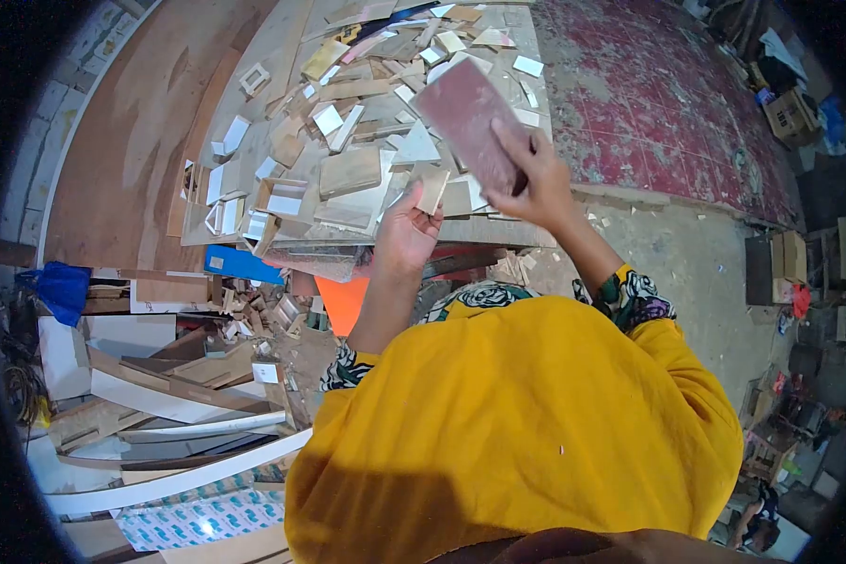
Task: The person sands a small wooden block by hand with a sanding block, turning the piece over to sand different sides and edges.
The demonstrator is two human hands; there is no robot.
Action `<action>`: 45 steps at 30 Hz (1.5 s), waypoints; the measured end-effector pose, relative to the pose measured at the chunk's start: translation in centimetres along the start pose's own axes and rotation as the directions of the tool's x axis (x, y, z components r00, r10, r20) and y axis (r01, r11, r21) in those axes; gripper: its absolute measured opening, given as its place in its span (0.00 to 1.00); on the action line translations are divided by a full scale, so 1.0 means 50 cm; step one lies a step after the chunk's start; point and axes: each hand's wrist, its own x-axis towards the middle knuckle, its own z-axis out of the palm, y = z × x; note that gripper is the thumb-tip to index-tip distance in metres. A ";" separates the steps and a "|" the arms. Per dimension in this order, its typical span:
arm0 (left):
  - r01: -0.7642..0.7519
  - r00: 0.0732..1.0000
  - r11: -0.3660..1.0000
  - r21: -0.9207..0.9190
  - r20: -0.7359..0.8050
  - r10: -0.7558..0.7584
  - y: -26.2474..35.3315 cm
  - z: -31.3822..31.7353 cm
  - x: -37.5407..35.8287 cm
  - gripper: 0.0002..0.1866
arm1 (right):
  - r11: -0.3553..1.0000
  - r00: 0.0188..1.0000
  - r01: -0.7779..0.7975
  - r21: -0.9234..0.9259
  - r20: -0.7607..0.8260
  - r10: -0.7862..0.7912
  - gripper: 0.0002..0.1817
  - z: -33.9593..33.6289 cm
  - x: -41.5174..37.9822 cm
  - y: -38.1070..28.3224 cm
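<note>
My right hand (pixel 539 183) grips a flat, reddish-brown rectangular board (pixel 465 117) by its lower end, fingers closed over its edge. The board is tilted above the work table, and its worn face looks like sandpaper. Lower and to the left, my left hand (pixel 411 228) pinches a small pale wood piece (pixel 431 191) between thumb and fingers. The board and the wood piece look apart. Just left of my left hand lie a thick wooden block (pixel 350 173) and a small open wooden box (pixel 283 197).
Wood offcuts (pixel 357 89) cover the table's middle and far part. A large plywood sheet (pixel 127 122) lies at left. Long boards and strips (pixel 179 399) are stacked below it. Cartons (pixel 791 117) stand at far right, beyond a dusty red tiled surface (pixel 667 113).
</note>
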 end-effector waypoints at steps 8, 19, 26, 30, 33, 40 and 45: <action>0.069 0.998 0.997 0.036 -0.004 -0.069 -0.005 -0.099 0.031 0.12 | 0.998 0.987 -0.062 0.029 0.147 0.057 0.44 0.046 -0.054 0.065; 0.171 0.976 0.873 0.457 -0.198 -0.088 -0.042 -0.228 0.230 0.16 | 0.880 0.896 -0.419 0.225 -0.052 0.441 0.44 0.076 -0.230 0.149; 0.141 0.989 0.461 0.876 -0.140 -0.037 -0.063 -0.199 0.270 0.10 | 0.821 0.813 -0.565 0.078 -0.118 0.571 0.46 0.034 -0.316 0.113; 0.077 0.997 0.374 0.924 -0.081 -0.005 -0.069 -0.188 0.278 0.16 | 0.754 0.745 -0.621 0.216 -0.136 0.652 0.45 0.053 -0.359 0.100; -0.157 0.986 0.275 0.948 0.136 0.093 -0.088 -0.222 0.296 0.24 | 0.677 0.689 -0.653 0.340 -0.106 0.717 0.43 0.068 -0.370 0.059; -0.358 0.930 0.040 0.933 0.352 0.106 -0.070 -0.199 0.280 0.30 | 0.635 0.733 -0.619 0.462 0.049 0.679 0.41 0.102 -0.355 0.082; -0.341 0.930 -0.141 0.930 0.356 0.097 -0.048 -0.177 0.254 0.33 | 0.667 0.802 -0.582 0.466 0.193 0.565 0.41 0.134 -0.267 0.146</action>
